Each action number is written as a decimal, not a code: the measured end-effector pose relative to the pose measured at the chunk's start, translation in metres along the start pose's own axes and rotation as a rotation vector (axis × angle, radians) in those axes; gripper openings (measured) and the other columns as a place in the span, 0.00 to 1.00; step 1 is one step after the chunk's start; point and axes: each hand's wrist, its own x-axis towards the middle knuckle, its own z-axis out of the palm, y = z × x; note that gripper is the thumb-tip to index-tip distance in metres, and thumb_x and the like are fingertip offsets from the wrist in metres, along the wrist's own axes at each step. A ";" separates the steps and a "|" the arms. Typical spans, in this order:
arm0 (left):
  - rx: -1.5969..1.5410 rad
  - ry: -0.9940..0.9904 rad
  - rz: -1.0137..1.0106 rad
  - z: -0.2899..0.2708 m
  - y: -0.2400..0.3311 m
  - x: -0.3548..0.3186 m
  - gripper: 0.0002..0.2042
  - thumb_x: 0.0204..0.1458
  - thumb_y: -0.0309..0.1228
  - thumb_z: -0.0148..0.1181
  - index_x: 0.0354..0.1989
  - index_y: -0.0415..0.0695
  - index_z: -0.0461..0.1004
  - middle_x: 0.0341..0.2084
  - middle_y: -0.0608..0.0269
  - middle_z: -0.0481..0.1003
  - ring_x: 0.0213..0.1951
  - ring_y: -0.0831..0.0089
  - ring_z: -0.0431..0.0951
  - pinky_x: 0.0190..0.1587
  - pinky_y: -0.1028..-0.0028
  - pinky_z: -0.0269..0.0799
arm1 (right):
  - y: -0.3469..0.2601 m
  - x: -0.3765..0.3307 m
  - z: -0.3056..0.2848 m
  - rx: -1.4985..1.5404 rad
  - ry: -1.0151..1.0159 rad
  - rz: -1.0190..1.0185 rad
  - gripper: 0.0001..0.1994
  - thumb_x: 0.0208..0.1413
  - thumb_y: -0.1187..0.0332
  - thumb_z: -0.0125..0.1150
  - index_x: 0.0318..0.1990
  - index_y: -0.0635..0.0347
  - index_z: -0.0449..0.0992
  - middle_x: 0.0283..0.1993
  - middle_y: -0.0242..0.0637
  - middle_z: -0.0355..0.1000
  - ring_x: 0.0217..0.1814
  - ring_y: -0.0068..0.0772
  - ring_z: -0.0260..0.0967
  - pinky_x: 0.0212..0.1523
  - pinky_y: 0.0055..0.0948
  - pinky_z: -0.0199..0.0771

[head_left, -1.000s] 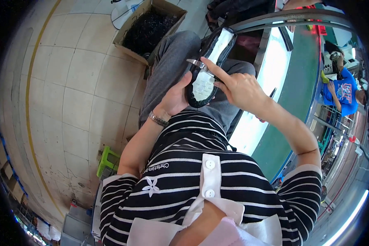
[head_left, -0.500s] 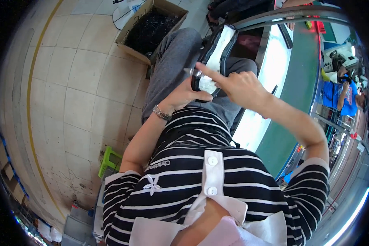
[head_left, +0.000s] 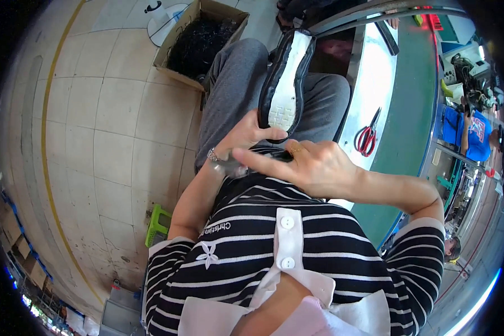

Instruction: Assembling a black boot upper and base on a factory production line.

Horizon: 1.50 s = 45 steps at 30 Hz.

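Observation:
My left hand (head_left: 251, 133) is closed round the near end of a black shoe part (head_left: 265, 92). Its long white underside (head_left: 288, 84) is turned up, with a grid pattern at the near end, and the thumb presses on the rim there. Closer to my body is my right hand (head_left: 313, 168), its index finger stretched to the left and the other fingers curled. At that fingertip is a small shiny metal tool (head_left: 229, 167), smeared by motion, so its kind is unclear. The tool is apart from the shoe part, in front of my left wrist.
Red-handled scissors (head_left: 367, 140) lie on the white bench edge (head_left: 369, 73) to my right, beside a green work surface (head_left: 400, 134). A carton (head_left: 168, 70) of black scraps (head_left: 201, 45) stands on the floor ahead-left. A green stool (head_left: 159, 224) is at my left. A person in blue (head_left: 476, 134) is far right.
My right hand has drawn back from the shoe part toward my body, taking the metal tool along. The shoe part's near end is now uncovered, and the scissors have come into view.

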 end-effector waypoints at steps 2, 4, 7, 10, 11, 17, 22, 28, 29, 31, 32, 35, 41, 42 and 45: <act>0.193 0.076 -0.062 0.003 0.012 -0.001 0.22 0.44 0.27 0.71 0.48 0.37 0.72 0.40 0.62 0.77 0.40 0.77 0.76 0.46 0.75 0.73 | 0.017 -0.008 0.023 0.149 0.155 0.060 0.43 0.52 0.73 0.55 0.72 0.30 0.41 0.27 0.43 0.71 0.16 0.24 0.68 0.10 0.24 0.66; 0.058 -0.045 -0.110 -0.001 0.003 0.004 0.27 0.43 0.32 0.73 0.51 0.33 0.69 0.44 0.57 0.75 0.43 0.78 0.74 0.45 0.76 0.72 | 0.038 0.003 0.022 0.115 -0.308 0.412 0.43 0.52 0.74 0.54 0.73 0.35 0.41 0.20 0.38 0.70 0.15 0.29 0.68 0.11 0.28 0.66; 0.350 0.151 -0.428 0.014 0.045 -0.003 0.26 0.45 0.31 0.72 0.52 0.36 0.69 0.41 0.64 0.74 0.42 0.77 0.74 0.47 0.78 0.69 | 0.040 0.020 -0.013 0.009 -0.514 0.313 0.38 0.56 0.71 0.52 0.73 0.40 0.44 0.21 0.37 0.72 0.14 0.23 0.68 0.12 0.23 0.66; 0.066 -0.020 -0.023 -0.009 -0.008 0.000 0.25 0.45 0.30 0.71 0.52 0.37 0.69 0.40 0.66 0.74 0.42 0.77 0.74 0.47 0.77 0.70 | 0.048 0.019 -0.041 0.207 0.003 0.197 0.37 0.57 0.68 0.53 0.72 0.41 0.44 0.21 0.35 0.72 0.12 0.22 0.66 0.11 0.24 0.64; 0.045 -0.057 -0.012 -0.009 -0.009 0.003 0.26 0.45 0.29 0.72 0.52 0.38 0.68 0.41 0.65 0.74 0.42 0.77 0.74 0.48 0.76 0.69 | 0.055 0.018 -0.035 0.339 0.268 0.165 0.37 0.56 0.68 0.56 0.72 0.37 0.47 0.27 0.38 0.77 0.13 0.26 0.66 0.12 0.27 0.65; 0.000 -0.020 -0.089 0.004 0.001 0.011 0.23 0.44 0.27 0.71 0.49 0.38 0.71 0.40 0.65 0.75 0.43 0.77 0.74 0.50 0.75 0.69 | 0.108 0.022 -0.014 0.138 -0.254 0.394 0.33 0.60 0.65 0.55 0.71 0.39 0.49 0.21 0.40 0.72 0.12 0.34 0.64 0.13 0.29 0.61; 0.022 -0.026 -0.221 0.000 0.004 0.004 0.25 0.43 0.27 0.73 0.51 0.38 0.71 0.42 0.64 0.75 0.44 0.76 0.74 0.51 0.75 0.69 | 0.113 0.026 -0.037 0.274 0.640 0.192 0.34 0.59 0.65 0.55 0.71 0.41 0.49 0.19 0.42 0.72 0.16 0.35 0.72 0.18 0.31 0.72; -0.018 -0.013 -0.273 -0.003 0.007 0.002 0.35 0.41 0.28 0.74 0.59 0.36 0.63 0.48 0.62 0.72 0.49 0.75 0.72 0.54 0.74 0.67 | 0.155 0.021 -0.017 -0.030 -0.121 0.422 0.34 0.60 0.66 0.55 0.71 0.41 0.47 0.20 0.39 0.73 0.18 0.36 0.73 0.17 0.28 0.71; 0.137 0.028 -0.117 -0.006 0.003 0.010 0.39 0.42 0.28 0.73 0.63 0.38 0.57 0.51 0.62 0.71 0.49 0.74 0.72 0.55 0.75 0.67 | 0.157 0.019 -0.026 -0.039 -0.062 0.407 0.33 0.61 0.66 0.54 0.71 0.41 0.47 0.18 0.38 0.72 0.17 0.36 0.72 0.17 0.27 0.70; -0.060 0.038 -0.196 -0.015 0.025 0.018 0.40 0.43 0.30 0.73 0.64 0.39 0.55 0.52 0.61 0.70 0.50 0.74 0.72 0.55 0.73 0.67 | 0.141 0.010 -0.040 0.028 0.058 0.464 0.32 0.61 0.65 0.53 0.71 0.41 0.48 0.18 0.37 0.72 0.16 0.37 0.71 0.16 0.27 0.67; -0.260 0.047 -0.258 -0.020 0.038 0.030 0.42 0.44 0.32 0.73 0.65 0.41 0.53 0.53 0.60 0.69 0.51 0.73 0.71 0.56 0.72 0.66 | 0.137 0.000 -0.035 0.024 0.064 0.461 0.32 0.61 0.65 0.53 0.71 0.41 0.48 0.18 0.37 0.72 0.16 0.37 0.71 0.16 0.27 0.67; -0.244 0.036 -0.326 -0.025 0.058 0.077 0.44 0.44 0.38 0.73 0.66 0.43 0.51 0.54 0.59 0.68 0.54 0.71 0.70 0.57 0.69 0.65 | 0.115 -0.037 -0.008 0.505 0.515 0.641 0.30 0.62 0.63 0.53 0.69 0.44 0.51 0.23 0.43 0.73 0.14 0.40 0.69 0.17 0.28 0.67; 0.144 -0.002 -0.342 -0.015 0.071 0.091 0.41 0.44 0.37 0.72 0.64 0.42 0.53 0.51 0.60 0.69 0.52 0.72 0.70 0.55 0.70 0.67 | 0.060 -0.107 0.057 1.148 0.495 1.208 0.29 0.65 0.44 0.38 0.53 0.61 0.74 0.20 0.30 0.69 0.24 0.23 0.68 0.29 0.25 0.65; 0.155 -0.018 -0.352 -0.007 0.077 0.085 0.48 0.41 0.38 0.75 0.68 0.44 0.47 0.55 0.58 0.66 0.56 0.70 0.66 0.59 0.69 0.63 | 0.050 -0.114 0.060 1.294 0.557 1.211 0.28 0.65 0.46 0.39 0.50 0.61 0.75 0.22 0.31 0.71 0.27 0.22 0.68 0.33 0.23 0.65; 0.368 -0.102 -0.105 0.001 0.070 0.071 0.54 0.40 0.35 0.76 0.71 0.43 0.40 0.58 0.57 0.62 0.59 0.68 0.63 0.61 0.69 0.60 | 0.035 -0.128 0.075 1.614 0.717 1.183 0.19 0.61 0.54 0.51 0.47 0.60 0.76 0.29 0.37 0.74 0.33 0.24 0.70 0.38 0.23 0.67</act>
